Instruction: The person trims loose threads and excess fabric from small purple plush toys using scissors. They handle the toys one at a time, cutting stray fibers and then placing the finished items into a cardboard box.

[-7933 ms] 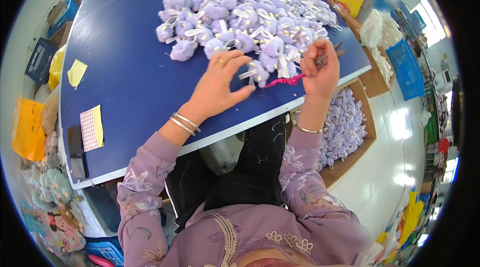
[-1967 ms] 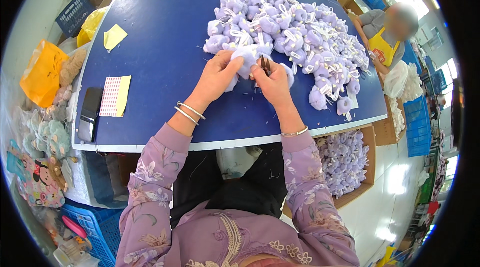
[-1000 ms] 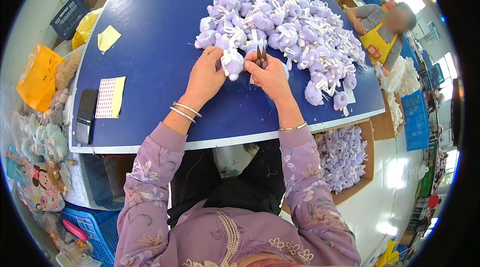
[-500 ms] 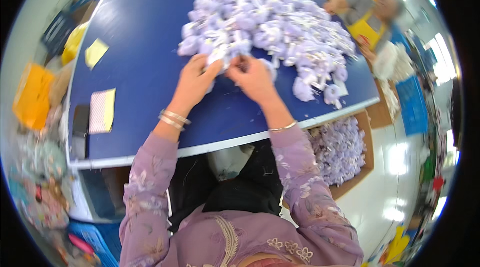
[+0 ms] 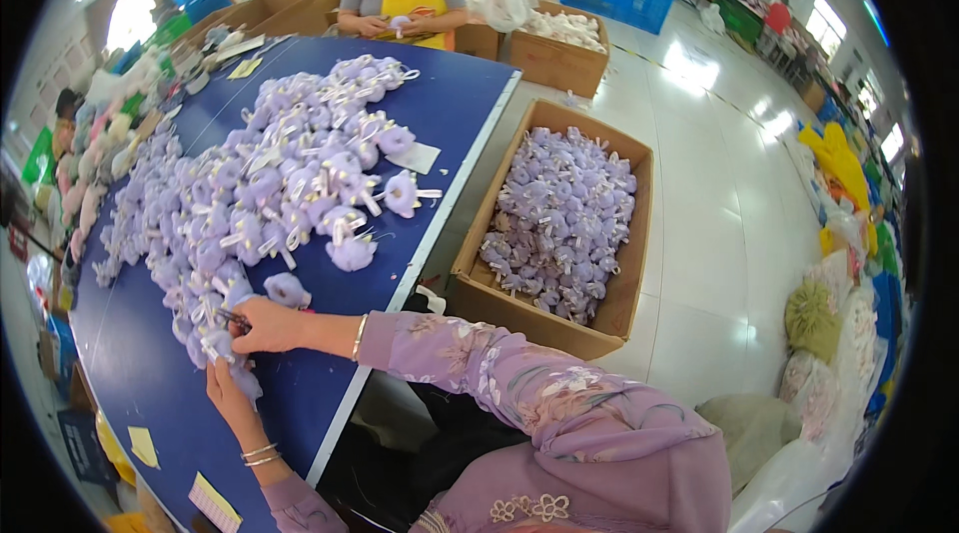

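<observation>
My left hand (image 5: 230, 401) is closed on a small lavender plush piece (image 5: 244, 379) with a white tab, low over the table at the near end of a heap. Just above it, my right hand (image 5: 264, 325) is closed around small dark thread snips (image 5: 236, 319), their tips close to the plush pieces. Part of the snips is hidden by the fingers. The heap of lavender plush pieces (image 5: 300, 173), many with white ribbon loops, spreads away across the blue table (image 5: 320, 353). A single plush piece (image 5: 287, 289) lies just beyond my right hand.
Right of the table stands a cardboard box (image 5: 529, 321) of lavender pieces. Across the table, a person in a yellow apron (image 5: 412, 5) handles a lavender piece. Another box (image 5: 559, 58) holds white pieces. Paper slips (image 5: 215, 503) lie near the left edge.
The view has swung to the right, bringing the whole box and the co-worker into sight. Both hands remain close together at the heap's near end.
</observation>
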`<action>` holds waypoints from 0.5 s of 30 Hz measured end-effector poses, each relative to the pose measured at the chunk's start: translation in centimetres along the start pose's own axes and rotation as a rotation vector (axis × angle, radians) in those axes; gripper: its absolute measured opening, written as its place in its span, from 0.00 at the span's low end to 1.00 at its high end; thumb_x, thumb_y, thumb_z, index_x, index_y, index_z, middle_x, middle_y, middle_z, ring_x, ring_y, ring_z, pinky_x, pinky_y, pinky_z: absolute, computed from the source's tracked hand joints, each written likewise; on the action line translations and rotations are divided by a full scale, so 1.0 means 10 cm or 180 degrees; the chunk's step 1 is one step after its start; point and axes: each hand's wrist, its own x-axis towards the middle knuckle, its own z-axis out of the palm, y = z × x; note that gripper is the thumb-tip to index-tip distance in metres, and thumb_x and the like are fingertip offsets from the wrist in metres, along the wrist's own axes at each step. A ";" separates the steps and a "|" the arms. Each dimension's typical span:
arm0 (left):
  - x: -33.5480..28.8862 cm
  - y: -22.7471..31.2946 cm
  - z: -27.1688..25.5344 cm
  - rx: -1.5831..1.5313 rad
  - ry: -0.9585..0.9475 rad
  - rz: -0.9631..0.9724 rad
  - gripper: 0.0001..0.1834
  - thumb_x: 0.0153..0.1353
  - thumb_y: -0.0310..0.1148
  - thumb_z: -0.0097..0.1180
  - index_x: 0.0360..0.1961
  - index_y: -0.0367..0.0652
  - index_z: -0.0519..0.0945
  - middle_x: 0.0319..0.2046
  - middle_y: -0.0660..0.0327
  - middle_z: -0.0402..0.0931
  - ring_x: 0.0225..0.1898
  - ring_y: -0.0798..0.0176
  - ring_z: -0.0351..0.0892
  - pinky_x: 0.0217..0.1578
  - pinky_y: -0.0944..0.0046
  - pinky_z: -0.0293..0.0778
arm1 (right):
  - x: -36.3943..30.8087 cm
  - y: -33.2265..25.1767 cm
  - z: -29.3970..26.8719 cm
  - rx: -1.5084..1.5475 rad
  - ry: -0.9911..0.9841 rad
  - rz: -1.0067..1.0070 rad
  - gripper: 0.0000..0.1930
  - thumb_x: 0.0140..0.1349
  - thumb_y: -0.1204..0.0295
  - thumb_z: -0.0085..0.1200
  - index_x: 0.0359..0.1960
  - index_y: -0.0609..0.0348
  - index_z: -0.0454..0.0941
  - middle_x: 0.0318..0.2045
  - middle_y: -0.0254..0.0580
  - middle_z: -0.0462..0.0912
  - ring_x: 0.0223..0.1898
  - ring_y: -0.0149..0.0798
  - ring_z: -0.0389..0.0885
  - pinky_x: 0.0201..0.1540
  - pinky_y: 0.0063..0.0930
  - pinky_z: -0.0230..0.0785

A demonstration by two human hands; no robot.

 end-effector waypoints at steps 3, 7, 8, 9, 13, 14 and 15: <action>0.05 -0.14 -0.09 0.0143 0.0164 0.0077 0.17 0.68 0.40 0.45 0.45 0.36 0.75 0.36 0.58 0.76 0.32 0.67 0.75 0.33 0.67 0.71 | -0.02 -0.05 0.02 0.0105 0.0134 0.0007 0.11 0.46 0.69 0.61 0.24 0.63 0.74 0.21 0.41 0.78 0.25 0.33 0.75 0.30 0.30 0.68; 0.04 -0.09 0.11 -0.0416 0.0107 -0.0094 0.18 0.69 0.42 0.43 0.46 0.37 0.73 0.39 0.57 0.75 0.36 0.62 0.77 0.38 0.64 0.74 | -0.04 -0.08 -0.07 -0.0322 0.0120 -0.0153 0.11 0.47 0.69 0.61 0.26 0.63 0.74 0.22 0.43 0.79 0.25 0.34 0.77 0.30 0.30 0.70; 0.05 -0.09 0.15 -0.0509 0.0107 -0.0109 0.18 0.69 0.42 0.43 0.46 0.37 0.72 0.39 0.57 0.75 0.36 0.62 0.78 0.38 0.63 0.75 | -0.03 -0.07 -0.09 -0.0529 0.0066 -0.0192 0.11 0.48 0.69 0.61 0.27 0.63 0.74 0.23 0.43 0.79 0.25 0.33 0.77 0.30 0.29 0.70; 0.08 -0.11 0.19 -0.0602 0.0105 -0.0125 0.18 0.68 0.42 0.42 0.46 0.37 0.72 0.39 0.57 0.76 0.36 0.61 0.78 0.38 0.62 0.75 | -0.04 -0.05 -0.10 -0.0226 0.0048 -0.0236 0.11 0.48 0.69 0.61 0.27 0.63 0.74 0.22 0.43 0.79 0.25 0.34 0.78 0.29 0.30 0.70; 0.18 -0.19 0.22 -0.0875 -0.0087 -0.0213 0.19 0.68 0.44 0.42 0.45 0.38 0.73 0.38 0.57 0.76 0.35 0.60 0.78 0.38 0.62 0.75 | -0.04 -0.08 -0.18 -0.0014 0.0179 -0.0421 0.11 0.48 0.69 0.60 0.27 0.63 0.73 0.22 0.44 0.78 0.22 0.35 0.78 0.27 0.30 0.70; 0.18 -0.17 0.24 -0.0875 -0.0131 -0.0312 0.19 0.68 0.44 0.42 0.45 0.39 0.73 0.38 0.57 0.77 0.34 0.60 0.78 0.38 0.63 0.75 | -0.05 -0.10 -0.20 -0.0022 0.0172 -0.0430 0.11 0.48 0.69 0.60 0.27 0.63 0.73 0.22 0.44 0.78 0.22 0.34 0.77 0.26 0.30 0.70; 0.17 -0.15 0.25 -0.0874 -0.0174 -0.0412 0.19 0.68 0.45 0.42 0.44 0.39 0.73 0.37 0.58 0.77 0.34 0.60 0.78 0.37 0.63 0.74 | -0.05 -0.11 -0.22 -0.0028 0.0165 -0.0440 0.11 0.48 0.70 0.60 0.27 0.63 0.73 0.22 0.44 0.78 0.21 0.34 0.77 0.26 0.30 0.70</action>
